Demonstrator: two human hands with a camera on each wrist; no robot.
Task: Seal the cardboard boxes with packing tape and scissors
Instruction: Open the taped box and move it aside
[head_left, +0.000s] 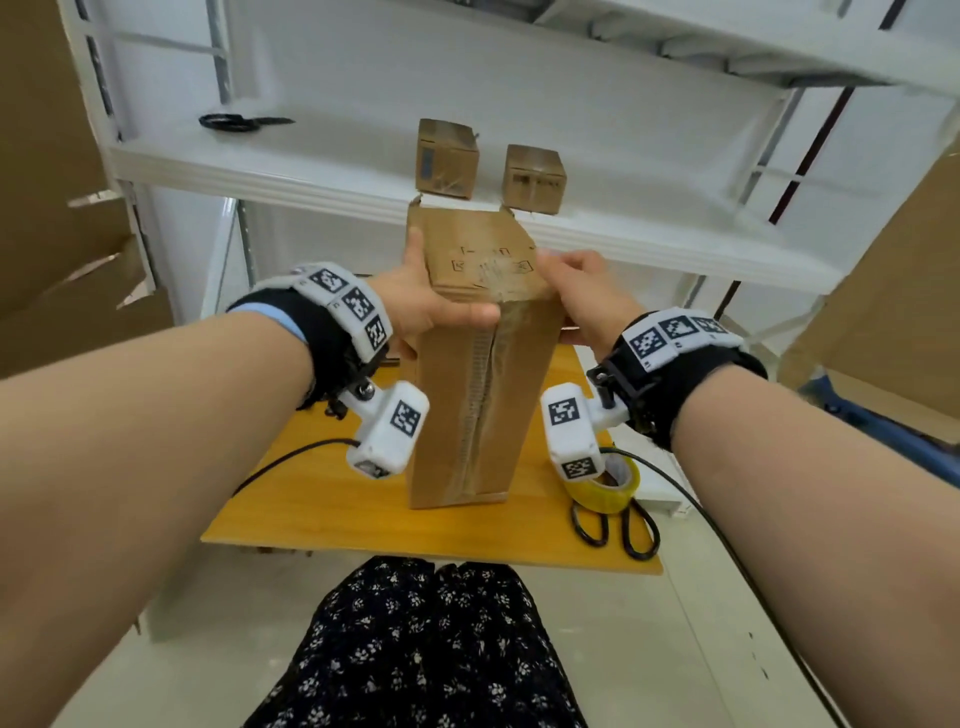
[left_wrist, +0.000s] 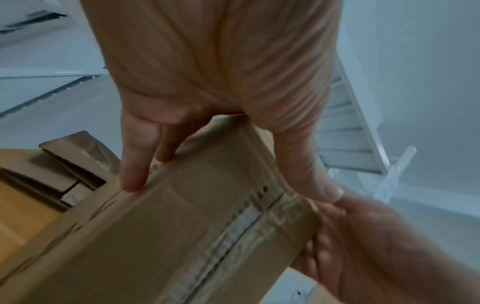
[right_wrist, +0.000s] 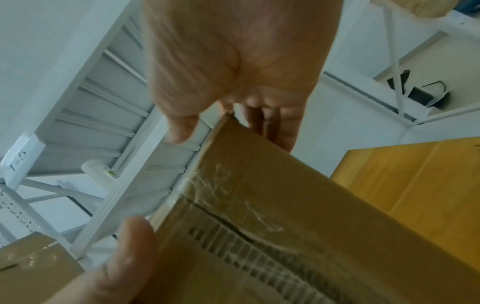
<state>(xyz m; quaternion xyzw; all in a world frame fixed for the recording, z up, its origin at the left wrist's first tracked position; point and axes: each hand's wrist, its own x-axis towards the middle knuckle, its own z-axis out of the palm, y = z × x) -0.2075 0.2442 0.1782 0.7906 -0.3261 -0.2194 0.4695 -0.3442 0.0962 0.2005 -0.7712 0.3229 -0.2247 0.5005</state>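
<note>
A tall cardboard box (head_left: 478, 395) stands on end over the yellow table (head_left: 322, 493), with clear tape running down its centre seam and over the top edge. I cannot tell whether its lower end touches the table. My left hand (head_left: 415, 301) grips the top left corner, thumb across the near face and fingers down the left side (left_wrist: 135, 164). My right hand (head_left: 587, 291) holds the top right corner, its fingers behind the right side (right_wrist: 270, 123). The taped seam shows close up on the box (left_wrist: 207, 236) (right_wrist: 285, 205).
Two small taped boxes (head_left: 447, 158) (head_left: 534, 179) sit on the white shelf (head_left: 260, 161) just behind, with black scissors (head_left: 234, 122) at its left. A yellow tape roll (head_left: 608, 486) and another pair of scissors (head_left: 628, 530) lie at the table's right front corner. Large cardboard sheets flank both sides.
</note>
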